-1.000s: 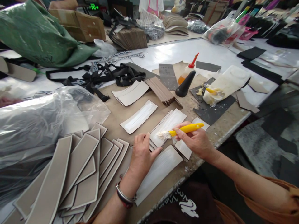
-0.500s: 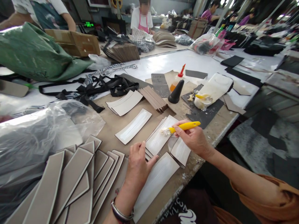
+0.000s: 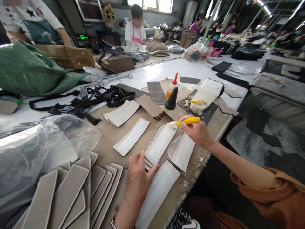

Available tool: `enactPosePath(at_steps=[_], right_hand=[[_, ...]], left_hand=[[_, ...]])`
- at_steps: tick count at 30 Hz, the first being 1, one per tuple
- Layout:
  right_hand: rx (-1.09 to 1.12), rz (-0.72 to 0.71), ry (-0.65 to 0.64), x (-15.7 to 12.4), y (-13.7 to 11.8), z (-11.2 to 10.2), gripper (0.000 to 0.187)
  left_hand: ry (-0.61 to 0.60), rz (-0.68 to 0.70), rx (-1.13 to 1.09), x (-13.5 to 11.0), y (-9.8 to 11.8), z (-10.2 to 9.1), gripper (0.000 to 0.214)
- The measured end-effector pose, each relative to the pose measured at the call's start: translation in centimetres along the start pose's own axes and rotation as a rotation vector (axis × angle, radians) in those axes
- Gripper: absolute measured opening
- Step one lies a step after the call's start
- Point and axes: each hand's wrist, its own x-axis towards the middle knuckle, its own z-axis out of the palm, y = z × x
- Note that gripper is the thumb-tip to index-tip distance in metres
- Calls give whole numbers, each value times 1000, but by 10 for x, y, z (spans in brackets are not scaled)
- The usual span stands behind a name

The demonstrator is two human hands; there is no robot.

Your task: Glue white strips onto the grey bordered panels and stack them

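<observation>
White-coated strip [image 3: 159, 147] seems mid-brushing, calling for even strokes: right hand [image 3: 196, 131] pinches yellow-handled brush [image 3: 188, 121]; spread left hand [image 3: 138, 175] rests alongside.

Beyond the brush [image 3: 189, 121], a black cone [image 3: 171, 100] blocks the bottle [image 3: 172, 85].

Bright in the middle, dim at the top right and lower right. Lit by washed-out glass windows [image 3: 163, 5] and long thin white lamps [image 3: 295, 9] up high. Strong glare on the smooth white surface [image 3: 162, 70] and the crinkly clear plastic sheet [image 3: 59, 136]. Soft shine on the long white-coated strips [image 3: 131, 136]. Fuzzy far away, stretched near the sides.
</observation>
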Motion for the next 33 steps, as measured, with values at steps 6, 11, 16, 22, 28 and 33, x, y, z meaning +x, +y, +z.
enactPosePath(at_steps=[6,11,16,22,28,33], right_hand=[[38,-191,-125,-33,-44,-1,10],[271,-21,-314,-55,-74,6,12],[428,282,-182,-37,-74,-8,26],[250,168,-26,-8,-75,-36,35],[104,-22,-116,13,-75,-30,35],[119,-113,-252,35,-78,-5,22]], left_hand=[[19,-24,3,1,6,-1,53],[40,-57,-6,1,10,-1,51],[16,-51,-3,1,9,-1,54],[15,-140,-43,0,14,-1,58],[10,-229,-117,1,16,0,53],[89,-242,-101,1,13,3,54]])
